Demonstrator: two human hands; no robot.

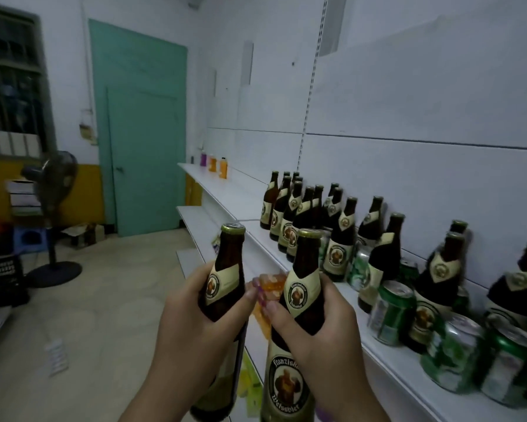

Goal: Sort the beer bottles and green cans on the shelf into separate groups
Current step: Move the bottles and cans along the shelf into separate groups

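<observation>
Out front of shelf [240, 202], off its edge: gripping one beer bottle [225, 269] in left hand [192, 309], second beer bottle [301, 278] in right hand [314, 327], fingers wrapped round shoulders, both upright, close together. Bottle group [289, 208] packed at shelf's far end; green cans [391, 312] mixed among bottles at shelf's near end.

Likely risks:
- knocking glass on glass, carrying pair so close
- clipping tight far-end group on setting down, toppling neighbours
- brushing cans off shelf's front edge on reaching back
- losing grip on smooth glass
</observation>
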